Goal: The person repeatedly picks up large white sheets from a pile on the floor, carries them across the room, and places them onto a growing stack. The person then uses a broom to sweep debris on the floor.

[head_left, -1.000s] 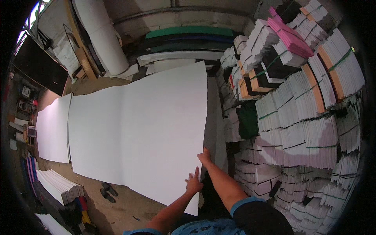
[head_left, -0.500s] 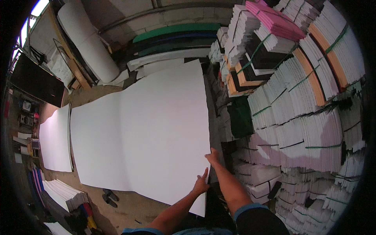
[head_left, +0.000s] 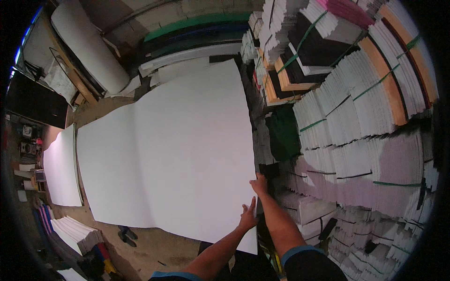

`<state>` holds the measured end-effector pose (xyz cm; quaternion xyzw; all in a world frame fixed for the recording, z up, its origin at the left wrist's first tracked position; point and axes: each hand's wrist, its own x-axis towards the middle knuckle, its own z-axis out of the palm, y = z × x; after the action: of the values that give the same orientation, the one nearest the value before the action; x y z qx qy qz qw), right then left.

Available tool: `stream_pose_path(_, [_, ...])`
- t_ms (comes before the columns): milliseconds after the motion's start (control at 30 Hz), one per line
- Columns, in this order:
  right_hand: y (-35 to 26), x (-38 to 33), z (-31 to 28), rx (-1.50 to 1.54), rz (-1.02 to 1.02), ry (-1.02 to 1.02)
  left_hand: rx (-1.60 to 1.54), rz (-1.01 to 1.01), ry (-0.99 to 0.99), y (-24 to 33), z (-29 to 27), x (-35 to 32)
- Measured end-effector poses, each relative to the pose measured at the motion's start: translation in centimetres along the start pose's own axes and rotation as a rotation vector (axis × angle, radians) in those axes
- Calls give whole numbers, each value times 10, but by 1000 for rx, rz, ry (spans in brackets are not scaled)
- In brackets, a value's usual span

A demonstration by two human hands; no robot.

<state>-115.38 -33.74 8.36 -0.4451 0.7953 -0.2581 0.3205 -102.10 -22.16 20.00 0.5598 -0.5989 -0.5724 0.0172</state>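
A large white sheet (head_left: 187,154) spreads out in front of me, with a faint crease line running across it. My left hand (head_left: 248,216) is closed on its right edge near the close corner, the thumb lying on the sheet's face. Just beyond, my right hand (head_left: 259,184) grips the same edge, its fingertips over the white surface. The parts of both hands behind the edge are hidden.
Strapped stacks of white sheets (head_left: 347,103) rise along the right. A second white sheet (head_left: 61,168) lies beyond the far left end. A big white roll (head_left: 89,47) leans at the back left. Dark shoes (head_left: 127,235) are on the floor by the sheet.
My view has shifted a little, so the stacks and roll sit differently in the picture. Both hands keep their hold on the sheet's right edge, the sheet's near corner slightly farther right.
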Motion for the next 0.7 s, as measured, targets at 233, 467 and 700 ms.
stream_pose_path(233, [-30,-18,-46,-145,121,-5,-53,-14,-141,9,-10,5])
stream_pose_path(467, [-15,-73,-71,-168,57,-227,48,-39,-179,-32,-18,-28])
stream_pose_path(700, [-106,-110,-69,-240,-3,-448,-85,-184,-72,-31,-69,-79])
